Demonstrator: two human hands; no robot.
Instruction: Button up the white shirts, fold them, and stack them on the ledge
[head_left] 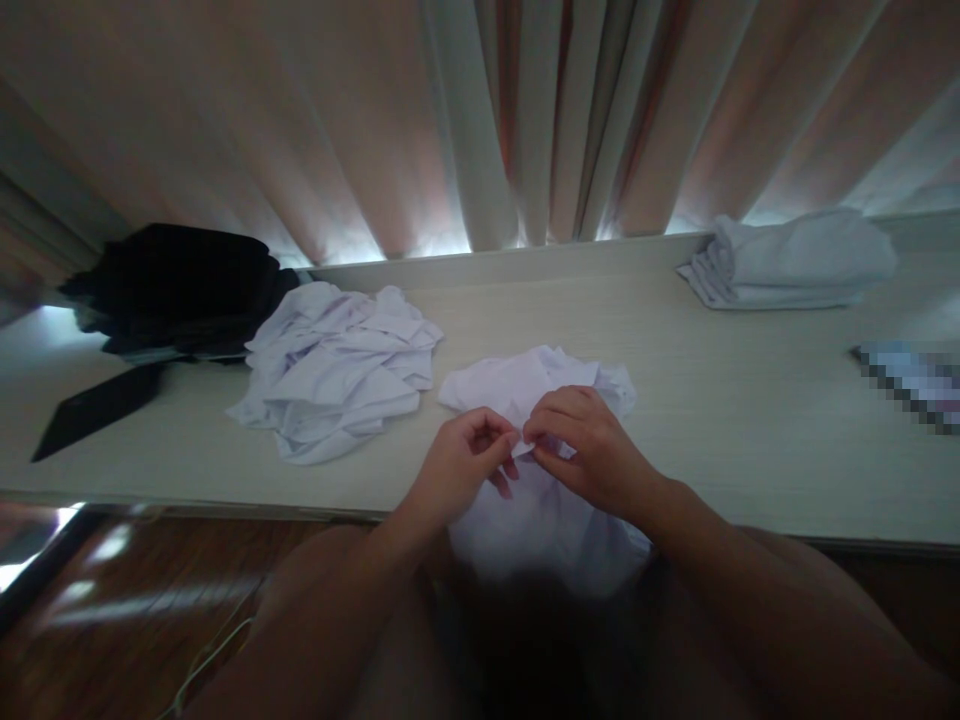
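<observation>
White cloth (510, 525): bunched at the lower centre of the frame, its far part on the desk (585, 300) and its near part hanging over the front edge towards the lap.
Black pile (180, 285): left of the frame, against the back of the desk, layered and apparently fabric; too dark to tell the items apart.
Black flat piece (97, 408): left of the frame, lying slantwise in front of the black pile.
Crumpled white heap (341, 375): left of centre, loose and rumpled, just beside the black pile.
Left hand (471, 462): lower centre; its grip is thumb and finger together, pinching a small edge of the white cloth.
Right hand (589, 445): just right of it; its grip also looks clamped on that edge, fingertips nearly meeting the other hand's, though exact contact is hard to see.
Folded white stack (802, 260): upper right of the frame, flat and layered near the back of the desk.
Pixelated item (911, 375): right edge of the frame; cannot tell what it is.
Progress: by my reading, the folded white stack looks finished, the white cloth is partway through handling, and the crumpled white heap appears left to do; the black pile's standing is unclear.
</observation>
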